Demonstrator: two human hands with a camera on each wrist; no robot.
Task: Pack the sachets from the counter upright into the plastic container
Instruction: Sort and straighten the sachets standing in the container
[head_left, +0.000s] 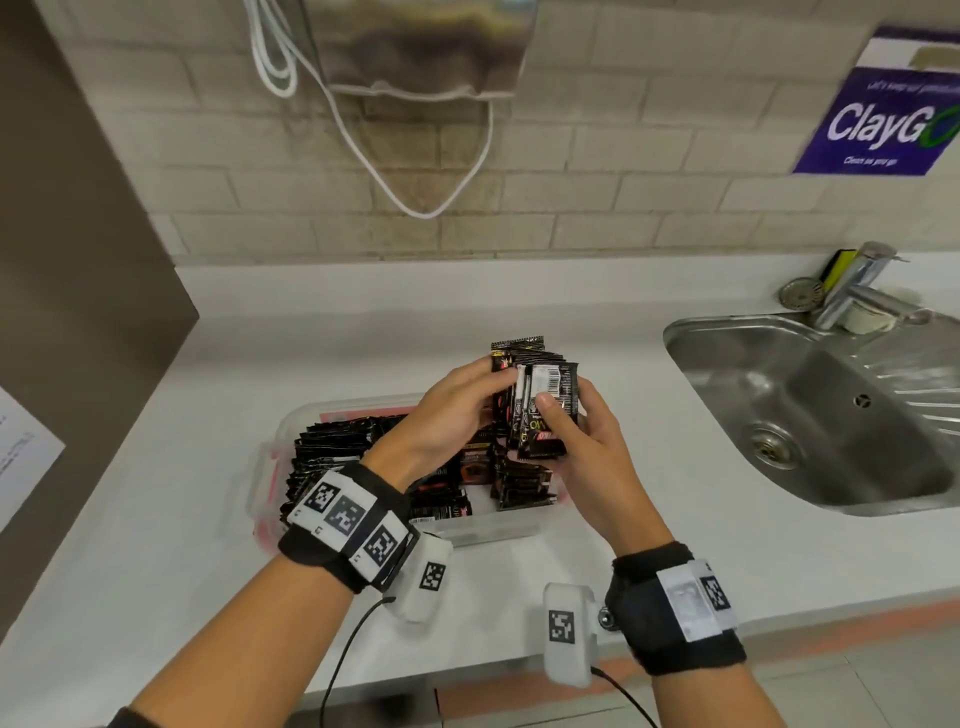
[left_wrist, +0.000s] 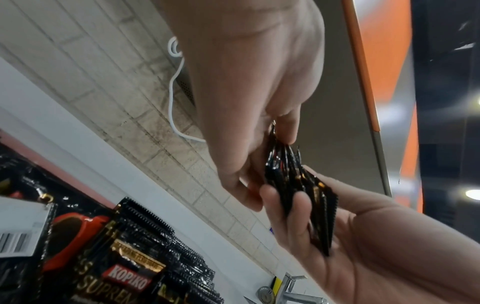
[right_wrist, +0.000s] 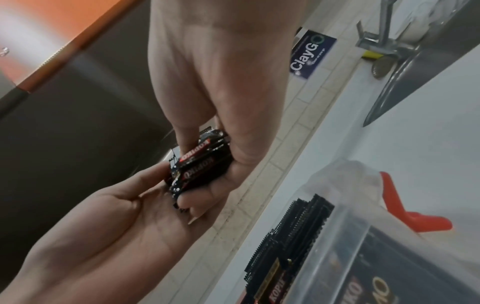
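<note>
A bundle of several black sachets (head_left: 535, 400) is held upright above the clear plastic container (head_left: 291, 415) on the counter. My left hand (head_left: 457, 410) grips the bundle from its left side, and my right hand (head_left: 576, 431) grips it from the right with the thumb across the front sachet. In the left wrist view the sachet bundle (left_wrist: 298, 185) shows edge-on between both hands. In the right wrist view the same bundle (right_wrist: 200, 162) sits pinched in my right hand's fingers. Inside the container, a row of sachets (head_left: 322, 457) stands upright at the left and others (head_left: 519, 483) lie loose at the right.
A steel sink (head_left: 831, 410) with a tap (head_left: 857, 291) lies to the right. A white cable (head_left: 395, 171) hangs on the tiled wall behind, beside a blue sign (head_left: 883, 119). The white counter (head_left: 156, 519) surrounds the container; a dark cabinet side (head_left: 78, 260) stands left.
</note>
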